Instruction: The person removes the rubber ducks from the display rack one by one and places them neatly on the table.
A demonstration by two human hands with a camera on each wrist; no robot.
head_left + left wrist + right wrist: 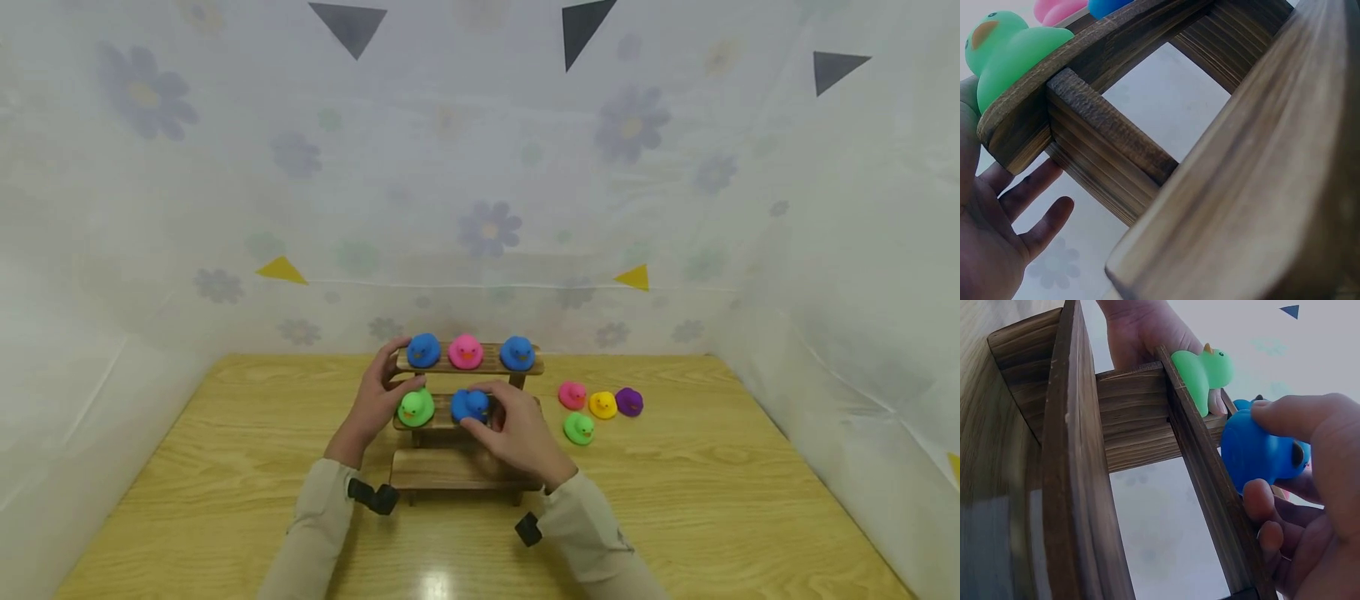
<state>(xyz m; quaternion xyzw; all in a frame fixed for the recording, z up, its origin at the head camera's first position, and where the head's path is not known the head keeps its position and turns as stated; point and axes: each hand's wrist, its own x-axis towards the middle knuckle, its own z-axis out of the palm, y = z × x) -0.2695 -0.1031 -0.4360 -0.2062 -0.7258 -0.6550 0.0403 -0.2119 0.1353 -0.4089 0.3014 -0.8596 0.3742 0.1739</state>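
In the head view my right hand pinches a blue rubber duck at the middle step of a three-step wooden stand. Thumb and fingertips press on the duck's sides in the right wrist view, with the duck right at the step's edge. My left hand is at the stand's left end, its thumb close behind a green rubber duck on the same step. Seen from the left wrist, that hand's lower fingers spread loosely below the step.
On the top step sit a blue duck, a pink duck and another blue duck. Right of the stand, a pink duck, yellow duck, purple duck and green duck lie on the wooden table.
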